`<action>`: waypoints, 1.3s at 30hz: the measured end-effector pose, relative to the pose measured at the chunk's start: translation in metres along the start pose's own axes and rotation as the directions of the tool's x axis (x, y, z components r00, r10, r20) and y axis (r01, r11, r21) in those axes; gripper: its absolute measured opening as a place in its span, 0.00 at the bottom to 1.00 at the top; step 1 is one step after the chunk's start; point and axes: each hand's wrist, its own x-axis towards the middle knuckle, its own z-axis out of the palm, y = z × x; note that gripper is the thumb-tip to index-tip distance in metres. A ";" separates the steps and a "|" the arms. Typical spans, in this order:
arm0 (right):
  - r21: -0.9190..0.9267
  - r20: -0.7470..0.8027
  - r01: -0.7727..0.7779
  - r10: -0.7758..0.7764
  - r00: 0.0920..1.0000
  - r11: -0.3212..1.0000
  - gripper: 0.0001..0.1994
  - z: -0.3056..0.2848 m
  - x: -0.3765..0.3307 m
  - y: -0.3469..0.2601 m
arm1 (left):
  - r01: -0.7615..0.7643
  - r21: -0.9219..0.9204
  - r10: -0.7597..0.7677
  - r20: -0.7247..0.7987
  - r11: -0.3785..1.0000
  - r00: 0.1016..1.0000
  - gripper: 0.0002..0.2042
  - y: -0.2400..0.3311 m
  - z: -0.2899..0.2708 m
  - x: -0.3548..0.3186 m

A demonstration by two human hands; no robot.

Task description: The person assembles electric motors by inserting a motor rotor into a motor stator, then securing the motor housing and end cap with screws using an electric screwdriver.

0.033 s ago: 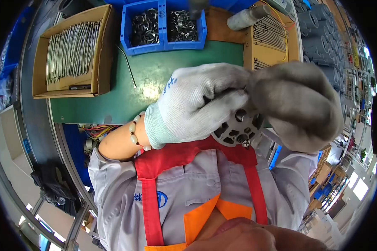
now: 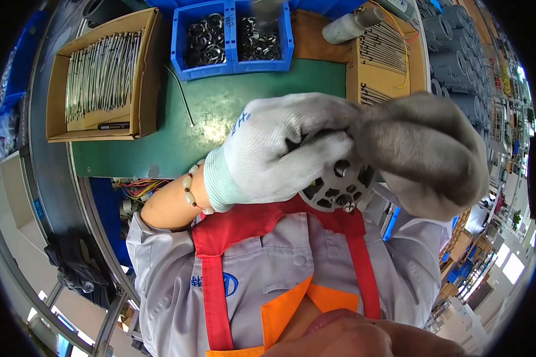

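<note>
My left hand (image 2: 295, 149), in a white knitted glove with a pale green cuff, is closed, thumb and fingers pinched together. At its fingertips is my right hand (image 2: 426, 154), in a heavily soiled grey glove, its fingers curled closed. What either hand pinches is hidden between the gloves. Just below the fingers shows a round grey metal motor end cover (image 2: 324, 194) with slotted openings and a small screw-like piece near its lower edge. The gloves cover its upper part, and I cannot tell which hand supports it.
Beyond my hands lies a green work surface (image 2: 211, 116) with a thin rod (image 2: 180, 95). A cardboard box (image 2: 147, 77) of long bolts stands left, another bolt box (image 2: 353, 77) right. Blue bins (image 2: 205, 72) hold metal rings. A greyish bottle (image 2: 339, 31) leans at the back; grey cylindrical housings (image 2: 452, 62) are stacked right.
The end cover and my left hand have shifted very slightly. Both hands stay closed and close together.
</note>
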 end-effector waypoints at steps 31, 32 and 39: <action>-0.017 0.293 -0.233 0.228 0.929 0.972 0.22 0.001 -0.008 0.013 | -0.260 -0.202 0.196 -0.291 0.944 0.936 0.46 -0.055 0.024 -0.008; -0.019 0.295 -0.234 0.229 0.928 0.972 0.22 0.001 -0.010 0.013 | -0.236 -0.192 0.184 -0.252 0.953 0.950 0.45 -0.053 0.022 -0.007; -0.071 0.267 -0.226 0.237 0.934 0.971 0.22 -0.005 -0.008 0.005 | -0.266 -0.269 0.194 -0.265 0.926 0.945 0.45 -0.053 0.026 -0.001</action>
